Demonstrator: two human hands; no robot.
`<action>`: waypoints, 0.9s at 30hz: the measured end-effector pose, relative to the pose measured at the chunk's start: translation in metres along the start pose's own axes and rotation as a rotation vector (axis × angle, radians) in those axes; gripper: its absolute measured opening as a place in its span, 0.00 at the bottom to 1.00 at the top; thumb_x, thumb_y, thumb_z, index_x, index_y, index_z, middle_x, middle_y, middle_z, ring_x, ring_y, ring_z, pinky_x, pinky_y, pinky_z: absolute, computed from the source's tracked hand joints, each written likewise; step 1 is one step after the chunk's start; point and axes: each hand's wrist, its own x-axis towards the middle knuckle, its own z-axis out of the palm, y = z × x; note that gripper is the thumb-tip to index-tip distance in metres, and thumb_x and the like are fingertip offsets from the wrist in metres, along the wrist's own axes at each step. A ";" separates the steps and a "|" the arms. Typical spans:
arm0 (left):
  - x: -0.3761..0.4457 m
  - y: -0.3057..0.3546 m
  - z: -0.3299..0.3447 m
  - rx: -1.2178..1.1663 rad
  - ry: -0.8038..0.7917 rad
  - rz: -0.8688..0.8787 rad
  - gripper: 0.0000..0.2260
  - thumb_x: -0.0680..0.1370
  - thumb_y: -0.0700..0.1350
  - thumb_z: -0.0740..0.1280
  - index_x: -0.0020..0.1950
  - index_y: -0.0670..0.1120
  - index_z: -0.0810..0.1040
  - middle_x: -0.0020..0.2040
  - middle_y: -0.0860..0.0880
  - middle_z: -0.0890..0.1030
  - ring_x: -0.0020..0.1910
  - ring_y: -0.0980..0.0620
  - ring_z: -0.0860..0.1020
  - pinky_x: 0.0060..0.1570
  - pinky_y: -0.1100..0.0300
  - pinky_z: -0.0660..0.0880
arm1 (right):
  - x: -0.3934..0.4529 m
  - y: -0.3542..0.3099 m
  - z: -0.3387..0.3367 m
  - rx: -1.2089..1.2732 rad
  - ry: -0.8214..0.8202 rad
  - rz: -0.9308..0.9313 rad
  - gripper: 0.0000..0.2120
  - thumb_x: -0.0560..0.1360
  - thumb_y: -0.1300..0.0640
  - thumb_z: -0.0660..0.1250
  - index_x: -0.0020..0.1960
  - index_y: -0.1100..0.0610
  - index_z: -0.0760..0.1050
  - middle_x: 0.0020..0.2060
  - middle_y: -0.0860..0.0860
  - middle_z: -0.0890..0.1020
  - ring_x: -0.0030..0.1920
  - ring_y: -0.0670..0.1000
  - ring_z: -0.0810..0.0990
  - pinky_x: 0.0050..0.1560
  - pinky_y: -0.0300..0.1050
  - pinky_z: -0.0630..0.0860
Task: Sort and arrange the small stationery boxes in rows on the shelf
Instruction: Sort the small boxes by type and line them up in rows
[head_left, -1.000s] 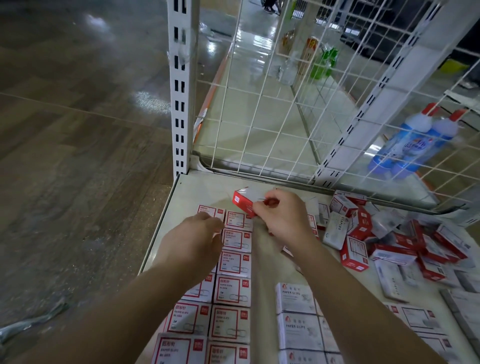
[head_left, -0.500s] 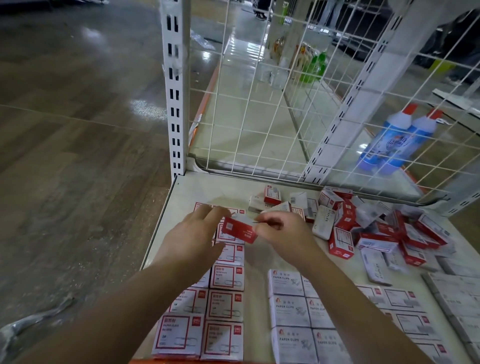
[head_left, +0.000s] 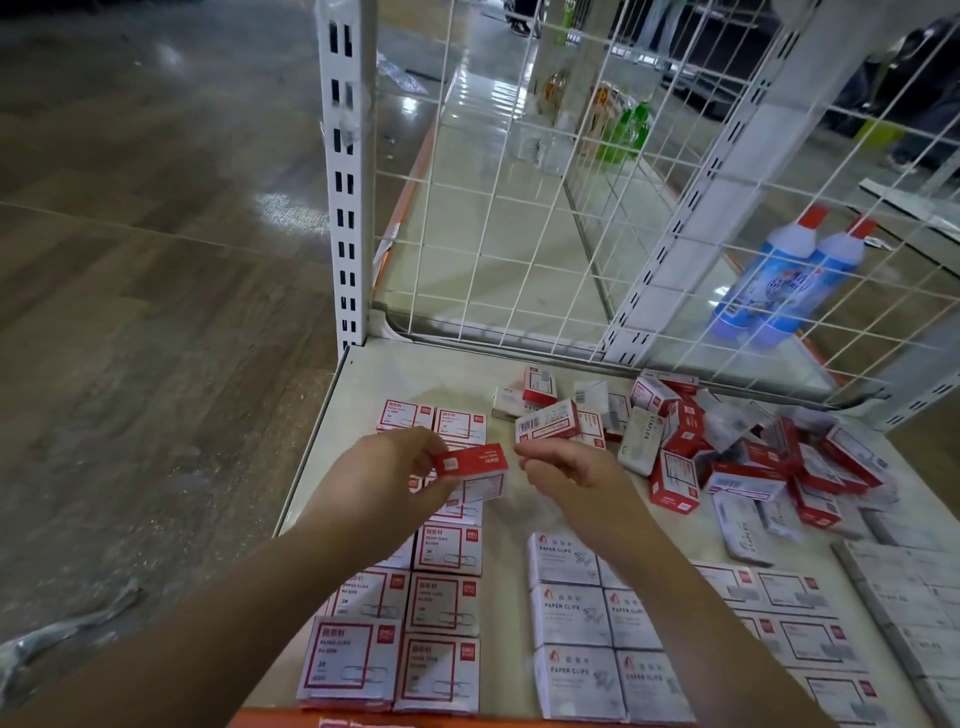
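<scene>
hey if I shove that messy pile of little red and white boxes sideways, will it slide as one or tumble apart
The pile will probably tumble apart: its boxes lie loose at odd angles, some leaning on others. Each looks like stiff card with flat faces, so they should slide on the smooth shelf rather than roll. Tilted ones may tip flat.

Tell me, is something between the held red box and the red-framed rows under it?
Nothing visible. The left hand holds the red box directly over the two red-framed rows; the right hand is beside it, and the loose pile lies off to the right.
</scene>
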 end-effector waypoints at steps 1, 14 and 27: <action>0.001 -0.002 0.000 -0.088 0.004 -0.047 0.13 0.74 0.48 0.69 0.58 0.49 0.76 0.49 0.54 0.80 0.46 0.58 0.79 0.44 0.68 0.77 | -0.002 0.001 0.000 0.004 -0.006 -0.017 0.12 0.76 0.61 0.63 0.56 0.48 0.77 0.48 0.42 0.80 0.46 0.37 0.77 0.45 0.27 0.72; 0.001 -0.002 -0.006 -0.588 -0.126 -0.437 0.05 0.76 0.42 0.66 0.40 0.45 0.79 0.39 0.47 0.83 0.39 0.52 0.83 0.41 0.63 0.80 | -0.003 -0.003 0.016 -0.050 -0.160 -0.126 0.21 0.73 0.62 0.67 0.58 0.39 0.71 0.50 0.43 0.80 0.50 0.42 0.78 0.55 0.39 0.75; -0.008 -0.005 -0.003 -0.608 -0.177 -0.279 0.06 0.75 0.42 0.67 0.50 0.51 0.78 0.46 0.53 0.82 0.46 0.57 0.80 0.42 0.68 0.74 | -0.001 -0.004 0.017 0.221 -0.052 0.043 0.10 0.72 0.63 0.68 0.51 0.54 0.79 0.46 0.51 0.83 0.49 0.48 0.81 0.47 0.36 0.77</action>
